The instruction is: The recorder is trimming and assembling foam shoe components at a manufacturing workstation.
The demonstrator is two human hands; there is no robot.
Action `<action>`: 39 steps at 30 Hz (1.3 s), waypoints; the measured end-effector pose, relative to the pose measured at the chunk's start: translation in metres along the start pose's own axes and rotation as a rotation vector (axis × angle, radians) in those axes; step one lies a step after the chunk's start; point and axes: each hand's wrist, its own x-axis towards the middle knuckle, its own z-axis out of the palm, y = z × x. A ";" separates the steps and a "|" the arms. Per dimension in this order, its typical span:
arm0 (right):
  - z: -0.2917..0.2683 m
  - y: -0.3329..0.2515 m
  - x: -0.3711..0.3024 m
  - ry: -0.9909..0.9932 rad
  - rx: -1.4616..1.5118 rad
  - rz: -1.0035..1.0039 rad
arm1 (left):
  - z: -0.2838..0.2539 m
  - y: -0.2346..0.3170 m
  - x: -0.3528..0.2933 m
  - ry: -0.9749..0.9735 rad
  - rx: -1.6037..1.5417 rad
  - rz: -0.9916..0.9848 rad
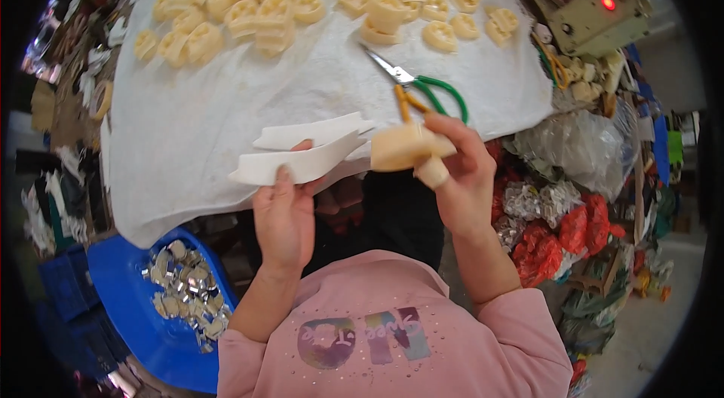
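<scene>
White cloth (226, 89) covers the surface in front of you, its near edge hanging toward your lap. At far left, beyond the cloth, you have a cluttered pile of rags and scraps (75, 104). Lower down, a blue tub (113, 277) stands beside you, with shiny metallic pieces (185, 285) heaped inside. On the far part of the cloth lie cream molded pieces in 2 loose groups: the left group (271, 17) and the right group (385, 13), some pieces stacked.

Your left hand (285, 225) holds a white strip (294, 166), thumb on the near face, fingers behind. A 2nd white length (309, 132) runs behind it; whether the 2 are joined cannot be told. Green-handled scissors (403, 76) lie to the right, blades pointing away from you and to the left, with orange handle parts (403, 104) alongside.

Your right hand (466, 172) grips a cream block (400, 147) near the cloth's near edge, just beside the strip ends. A smaller cream piece (431, 172) sits below the block, at your thumb. At far right, a beige machine (584, 30) shows 1 lit red lamp (608, 2); nearer you are clear plastic bags (581, 145) and red bags (539, 251).
</scene>
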 end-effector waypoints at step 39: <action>0.040 0.035 -0.001 -0.269 -0.493 -0.811 | 0.016 0.020 -0.026 -0.131 0.061 -0.069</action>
